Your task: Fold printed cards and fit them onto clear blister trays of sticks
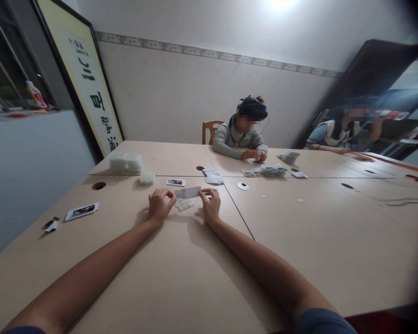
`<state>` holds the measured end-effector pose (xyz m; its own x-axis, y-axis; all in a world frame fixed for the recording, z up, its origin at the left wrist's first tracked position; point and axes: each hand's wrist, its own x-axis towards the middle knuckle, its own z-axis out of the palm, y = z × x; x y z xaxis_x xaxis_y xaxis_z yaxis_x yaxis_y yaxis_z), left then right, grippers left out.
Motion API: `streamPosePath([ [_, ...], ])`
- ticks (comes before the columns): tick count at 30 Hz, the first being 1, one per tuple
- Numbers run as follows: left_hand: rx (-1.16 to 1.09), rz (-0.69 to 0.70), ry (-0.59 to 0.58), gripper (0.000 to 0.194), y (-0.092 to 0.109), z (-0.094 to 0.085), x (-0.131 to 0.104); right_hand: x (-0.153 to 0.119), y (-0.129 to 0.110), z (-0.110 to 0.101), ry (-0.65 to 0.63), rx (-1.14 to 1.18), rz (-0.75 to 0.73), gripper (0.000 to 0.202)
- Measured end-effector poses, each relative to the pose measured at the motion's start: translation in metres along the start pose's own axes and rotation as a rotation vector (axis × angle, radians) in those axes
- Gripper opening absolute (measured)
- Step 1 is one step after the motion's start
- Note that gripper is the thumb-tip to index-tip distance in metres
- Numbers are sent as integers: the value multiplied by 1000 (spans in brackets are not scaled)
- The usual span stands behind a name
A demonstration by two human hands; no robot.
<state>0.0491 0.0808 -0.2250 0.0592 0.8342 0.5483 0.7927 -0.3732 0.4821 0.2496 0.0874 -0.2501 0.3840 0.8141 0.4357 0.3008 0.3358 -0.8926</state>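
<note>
In the head view my left hand (160, 204) and my right hand (211, 204) are raised a little over the table, facing each other. Between them stretches a flat whitish card (192, 192), with a narrower, see-through part at its left end. My right fingertips pinch the card's right end. The left thumb and finger are closed at the see-through end; whether that part is a separate sleeve, I cannot tell. Just below lies a small pale, translucent pack (185, 204). Beyond the hands rests a stack of printed cards (176, 182).
Translucent packs (125, 163) are piled at the back left, a smaller stack (147, 177) nearby. White cards (213, 177) lie past my right hand. A printed card (81, 211) sits left. Across the table (181, 273), one person (242, 134) handles something small; another sits at far right.
</note>
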Motion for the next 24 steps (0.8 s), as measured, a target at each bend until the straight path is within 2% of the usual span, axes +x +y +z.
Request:
streamPosePath([
  [6,5,-20,10,25,-1,0,0,3,8,0,41,-16,4,18],
  [11,-13,-37,26,25,-3,1,0,6,15,1,22,-10,19,21],
  [24,-101,-71,1,24,-23,14,6,11,27,0,-8,7,62,20],
])
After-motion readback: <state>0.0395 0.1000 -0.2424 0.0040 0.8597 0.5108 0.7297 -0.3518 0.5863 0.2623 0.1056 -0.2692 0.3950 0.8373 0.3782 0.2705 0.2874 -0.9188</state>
